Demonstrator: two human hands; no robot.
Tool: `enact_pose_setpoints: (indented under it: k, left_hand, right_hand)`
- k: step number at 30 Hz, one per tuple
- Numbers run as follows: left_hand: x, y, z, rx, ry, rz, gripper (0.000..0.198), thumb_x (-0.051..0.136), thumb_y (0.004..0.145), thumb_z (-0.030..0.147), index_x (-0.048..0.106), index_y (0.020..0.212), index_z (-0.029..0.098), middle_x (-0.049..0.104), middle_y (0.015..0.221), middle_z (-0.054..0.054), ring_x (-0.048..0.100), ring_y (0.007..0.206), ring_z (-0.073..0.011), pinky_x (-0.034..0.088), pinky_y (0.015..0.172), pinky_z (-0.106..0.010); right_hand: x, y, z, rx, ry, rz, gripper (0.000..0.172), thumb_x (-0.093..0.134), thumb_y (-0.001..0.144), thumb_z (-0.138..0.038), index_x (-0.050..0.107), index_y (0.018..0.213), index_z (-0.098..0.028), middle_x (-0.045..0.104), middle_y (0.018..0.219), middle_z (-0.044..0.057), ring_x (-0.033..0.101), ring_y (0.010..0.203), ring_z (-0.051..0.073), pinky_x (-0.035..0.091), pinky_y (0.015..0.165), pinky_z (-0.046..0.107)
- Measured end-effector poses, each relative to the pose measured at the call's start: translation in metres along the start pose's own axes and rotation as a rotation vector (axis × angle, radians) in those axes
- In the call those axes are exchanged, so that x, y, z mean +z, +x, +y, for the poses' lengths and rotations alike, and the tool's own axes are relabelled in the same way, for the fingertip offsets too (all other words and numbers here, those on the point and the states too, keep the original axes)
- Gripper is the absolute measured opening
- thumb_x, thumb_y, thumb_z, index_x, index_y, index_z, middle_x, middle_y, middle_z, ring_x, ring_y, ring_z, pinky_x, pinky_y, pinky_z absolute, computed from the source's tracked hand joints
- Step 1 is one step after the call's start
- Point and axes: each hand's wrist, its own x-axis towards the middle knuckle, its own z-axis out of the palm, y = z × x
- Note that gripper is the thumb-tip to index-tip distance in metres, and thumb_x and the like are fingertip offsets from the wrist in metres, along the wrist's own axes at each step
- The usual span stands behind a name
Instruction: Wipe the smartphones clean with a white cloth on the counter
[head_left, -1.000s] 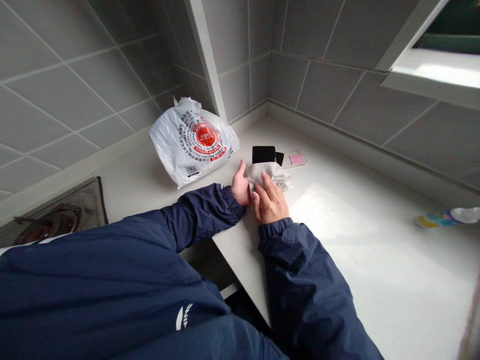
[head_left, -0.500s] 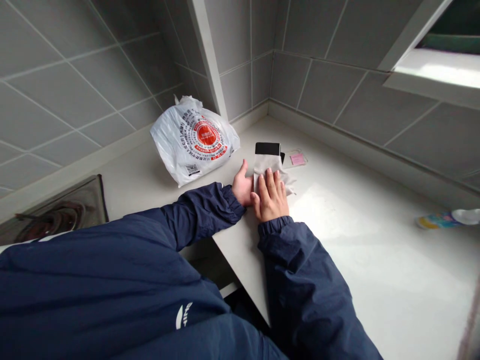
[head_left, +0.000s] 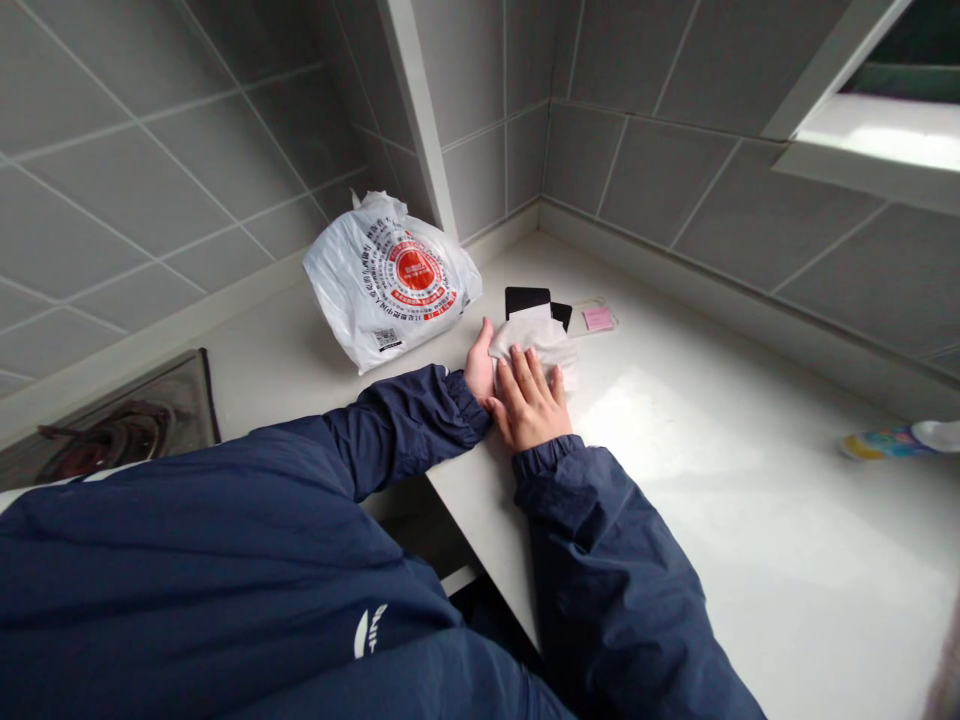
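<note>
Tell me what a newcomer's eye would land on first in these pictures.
The white plastic bag with its red round logo stands out first, on the counter by the grey tiled wall. Just right of it, the right hand lies on a pale cloth in front of a black device, with the left hand beside it. The navy jacket fills the lower left.

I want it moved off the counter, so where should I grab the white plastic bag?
Pinch the bunched top corner of the white plastic bag from above: it sticks up clear of the rounded body, which offers no edge to hold.
</note>
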Motion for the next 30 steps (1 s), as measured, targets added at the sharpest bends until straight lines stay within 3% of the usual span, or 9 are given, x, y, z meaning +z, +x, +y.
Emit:
enact_pose_setpoints:
  k: [4,9,12,18,25,30]
  left_hand:
    - [-0.001,0.002,0.000,0.035,-0.014,-0.022,0.085,0.029,0.092,0.080,0.067,0.118,0.009,0.075,0.099,-0.017,0.071,0.108,-0.0283,0.047,0.108,-0.042]
    - [-0.006,0.007,0.002,0.068,-0.027,-0.138,0.088,0.024,0.093,0.079,0.064,0.127,0.009,0.073,0.113,-0.018,0.068,0.115,-0.0288,0.042,0.113,-0.044]
    - [-0.006,0.006,0.003,0.062,-0.027,-0.125,0.089,0.025,0.093,0.080,0.064,0.127,0.008,0.073,0.113,-0.019,0.069,0.115,-0.0293,0.043,0.112,-0.045]
    - [0.000,0.001,0.000,0.012,-0.026,-0.078,0.091,0.025,0.091,0.082,0.067,0.121,0.006,0.075,0.102,-0.019,0.071,0.109,-0.0287,0.047,0.108,-0.041]
    - [0.001,0.003,0.000,0.005,-0.019,-0.119,0.091,0.023,0.093,0.080,0.062,0.130,0.007,0.073,0.113,-0.019,0.067,0.118,-0.0289,0.042,0.113,-0.044]
    - [0.004,0.001,-0.001,-0.042,-0.023,-0.124,0.093,0.021,0.092,0.081,0.061,0.131,0.007,0.072,0.114,-0.019,0.066,0.119,-0.0292,0.039,0.115,-0.045]
  right_hand:
    - [0.000,0.000,0.001,0.005,0.016,-0.007,0.057,0.037,0.103,-0.041,0.045,0.152,-0.012,0.035,0.163,0.014,0.028,0.154,0.030,0.027,0.122,0.053]
    - [0.004,0.000,0.005,0.096,-0.018,0.128,0.055,0.039,0.103,-0.038,0.050,0.148,-0.008,0.043,0.159,0.016,0.035,0.150,0.034,0.032,0.120,0.051]
    - [0.007,-0.001,0.003,0.103,-0.011,0.153,0.055,0.041,0.102,-0.037,0.051,0.146,-0.006,0.045,0.157,0.018,0.037,0.150,0.034,0.033,0.120,0.049]
    - [0.005,-0.001,-0.002,-0.016,0.037,0.079,0.055,0.042,0.102,-0.039,0.052,0.146,-0.008,0.043,0.159,0.017,0.034,0.151,0.032,0.032,0.121,0.048]
    - [0.005,0.000,0.005,0.100,-0.013,0.150,0.056,0.041,0.102,-0.038,0.049,0.147,-0.006,0.045,0.157,0.017,0.039,0.148,0.034,0.038,0.117,0.048]
    - [0.007,0.000,0.005,-0.017,0.012,0.185,0.051,0.044,0.102,-0.037,0.056,0.142,-0.009,0.049,0.155,0.016,0.041,0.148,0.030,0.039,0.117,0.045]
